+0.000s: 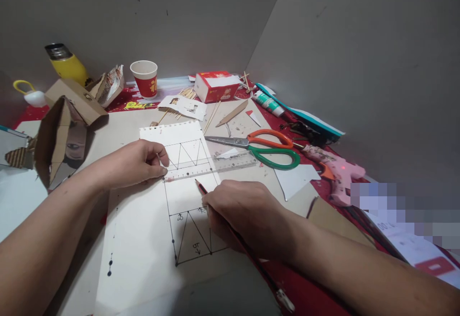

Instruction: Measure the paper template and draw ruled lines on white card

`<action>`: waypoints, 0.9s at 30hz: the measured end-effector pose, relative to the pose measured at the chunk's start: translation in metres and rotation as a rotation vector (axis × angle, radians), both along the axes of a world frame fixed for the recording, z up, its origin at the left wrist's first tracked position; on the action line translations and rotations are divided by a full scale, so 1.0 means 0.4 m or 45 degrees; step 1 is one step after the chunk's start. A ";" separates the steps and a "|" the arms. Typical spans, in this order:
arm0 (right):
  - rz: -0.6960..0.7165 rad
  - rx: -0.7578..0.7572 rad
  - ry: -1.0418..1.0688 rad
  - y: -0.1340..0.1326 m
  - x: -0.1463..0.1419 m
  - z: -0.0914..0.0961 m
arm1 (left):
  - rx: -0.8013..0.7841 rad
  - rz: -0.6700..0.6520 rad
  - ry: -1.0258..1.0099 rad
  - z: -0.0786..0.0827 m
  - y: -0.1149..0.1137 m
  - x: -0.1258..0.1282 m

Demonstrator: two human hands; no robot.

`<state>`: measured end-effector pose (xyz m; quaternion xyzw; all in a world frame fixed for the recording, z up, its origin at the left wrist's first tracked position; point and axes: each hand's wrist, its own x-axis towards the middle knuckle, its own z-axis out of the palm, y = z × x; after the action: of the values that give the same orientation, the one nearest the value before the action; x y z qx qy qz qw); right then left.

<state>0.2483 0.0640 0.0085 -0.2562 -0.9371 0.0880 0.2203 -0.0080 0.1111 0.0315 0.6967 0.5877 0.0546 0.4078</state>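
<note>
My left hand (143, 165) is closed, with thumb and curled fingers at the left end of a clear plastic ruler (233, 162). The ruler lies across a white sheet of paper (143, 230), just below a drawn zigzag between two lines. Held in my right hand (244, 206) is a dark pencil (200, 187), its tip over the paper a little below the ruler. Nearer to me, the sheet carries a second drawing of triangles with handwritten marks; my right hand hides part of it.
Scissors (271, 148) with orange and green handles lie right of the paper, near a pink glue gun (347, 172). Behind stand a red paper cup (144, 79) and a red box (216, 86). Cardboard pieces (68, 139) and a yellow bottle (68, 67) are at left.
</note>
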 end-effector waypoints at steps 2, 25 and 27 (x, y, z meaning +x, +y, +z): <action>0.002 0.007 0.018 0.002 0.002 0.001 | -0.015 0.012 -0.006 0.000 0.001 0.000; -0.284 0.073 0.027 0.118 0.085 0.013 | -0.024 -0.042 -0.007 -0.016 0.010 -0.014; -0.231 0.032 -0.031 0.125 0.094 0.014 | -0.022 -0.054 -0.010 -0.016 0.011 -0.014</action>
<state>0.2861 0.1141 0.0141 -0.3382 -0.9137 0.0528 0.2190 -0.0136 0.1154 0.0249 0.7052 0.5715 0.0436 0.4173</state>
